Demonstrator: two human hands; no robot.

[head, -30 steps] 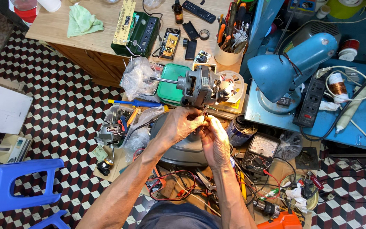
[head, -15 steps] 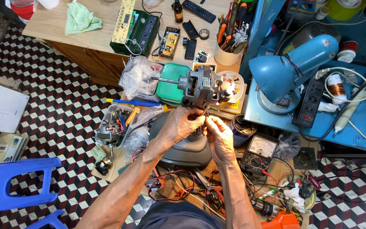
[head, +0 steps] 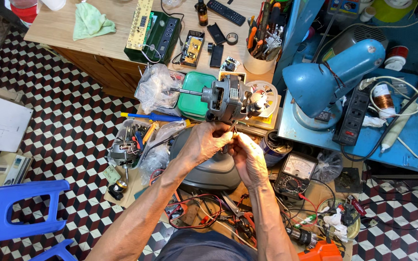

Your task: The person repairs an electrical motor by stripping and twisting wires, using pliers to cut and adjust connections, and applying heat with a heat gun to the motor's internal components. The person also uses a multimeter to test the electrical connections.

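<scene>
Centrally, both hands meet just under the grey fan motor: the left hand and right hand have fingers pinched narrow on thin wires hanging from it, too small to tell apart. Behind the motor lies a green lidded box; a multimeter sits right of the right hand.

Bright, even light from above, soft shadows. Mild glare on the blue lamp and plastic bags. Focus is sharp throughout; wide lens bends the floor tiles at the edges
</scene>
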